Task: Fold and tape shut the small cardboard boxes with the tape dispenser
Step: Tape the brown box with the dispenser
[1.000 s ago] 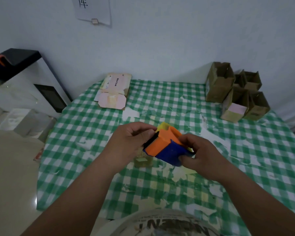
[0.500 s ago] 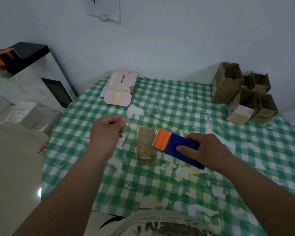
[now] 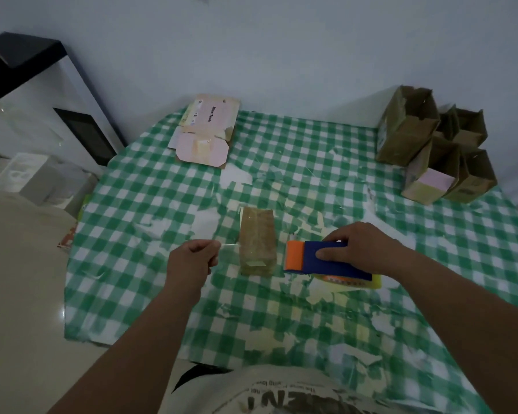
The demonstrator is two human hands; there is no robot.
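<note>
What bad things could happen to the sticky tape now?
The clear tape strip stretches from the left hand, across the small cardboard box, toward the tape dispenser in the right hand. It might twist or stick to itself before it is pressed down. It may also land crooked, since no hand holds the box. The loose end could catch on the checked tablecloth.

Home room – checked tablecloth [image 3: 311, 162], tiled floor [image 3: 21, 294].

dim, bluish, soft light; glare spot on the floor [image 3: 61, 309] at left; wide-angle bending at the edges.
</note>
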